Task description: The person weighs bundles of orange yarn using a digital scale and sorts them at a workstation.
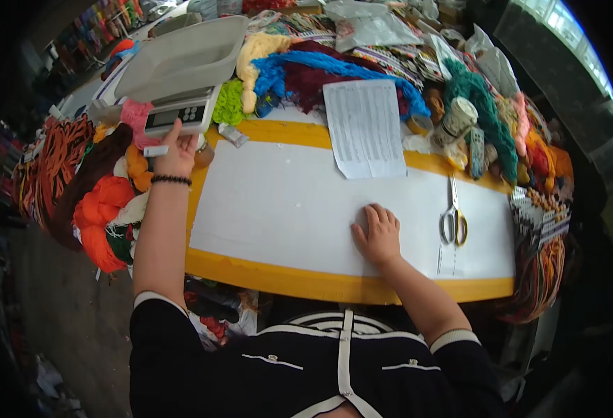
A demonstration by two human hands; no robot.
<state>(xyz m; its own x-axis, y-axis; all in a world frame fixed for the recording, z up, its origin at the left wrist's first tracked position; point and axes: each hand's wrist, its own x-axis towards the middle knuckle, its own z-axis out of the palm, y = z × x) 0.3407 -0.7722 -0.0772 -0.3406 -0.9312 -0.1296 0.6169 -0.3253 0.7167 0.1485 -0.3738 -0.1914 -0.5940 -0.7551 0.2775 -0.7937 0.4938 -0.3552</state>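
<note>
My left hand (174,155) reaches up to the front of a kitchen scale (179,118). Its index finger points up at the button panel, while a small white piece (155,150) juts out from the curled fingers on its left side. On the scale rests a large translucent plastic tray (181,59). My right hand (378,235) lies on the white table sheet (272,209), fingers loosely spread and holding nothing. Scissors (453,216) with grey and gold handles lie to its right. Farther back, a printed paper sheet (366,129) lies partly on the white sheet.
Yellow tape (278,279) borders the tabletop. Yarn bundles crowd its edges: orange (104,209) at left, blue (320,66) behind, teal (484,104) at right. A cone of thread (458,120) stands near a tape roll (420,125). Plastic bags (373,24) lie behind.
</note>
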